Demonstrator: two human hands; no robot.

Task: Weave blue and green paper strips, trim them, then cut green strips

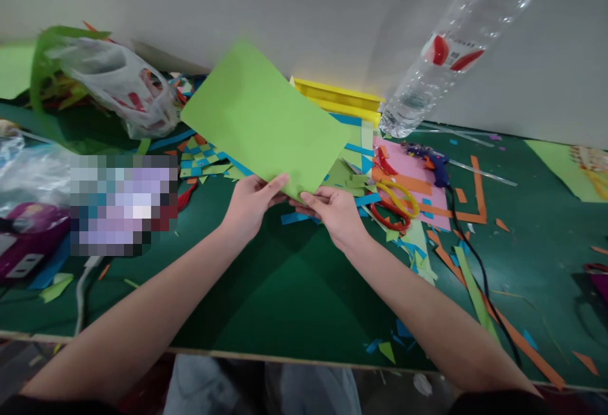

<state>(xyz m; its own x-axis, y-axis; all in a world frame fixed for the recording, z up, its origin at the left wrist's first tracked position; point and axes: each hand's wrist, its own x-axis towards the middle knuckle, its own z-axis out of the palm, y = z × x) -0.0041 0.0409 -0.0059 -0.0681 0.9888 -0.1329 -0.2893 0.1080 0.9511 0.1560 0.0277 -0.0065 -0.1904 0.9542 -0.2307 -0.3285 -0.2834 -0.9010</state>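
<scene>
A sheet of light green paper [266, 117] is held up above the table, tilted so that one corner points toward me. My left hand [251, 204] pinches its near edge, thumb on top and fingers underneath. Close beside it, my right hand [335, 211] grips the same sheet near its closest corner, thumb also on top. Behind and under the sheet lie blue and green paper strips and a woven blue-green checked piece [202, 156]. To the right of my right hand are scissors with yellow handles [401, 198] and scissors with red handles [390, 217].
A blue glue gun [439, 171] with a black cord lies on pink paper [441, 217] at right. A plastic bottle [427, 73] stands behind it. Left are a white plastic bag [137, 98], a pixelated device with a cable, and a purple object [35, 231]. Paper scraps litter the green table [266, 301].
</scene>
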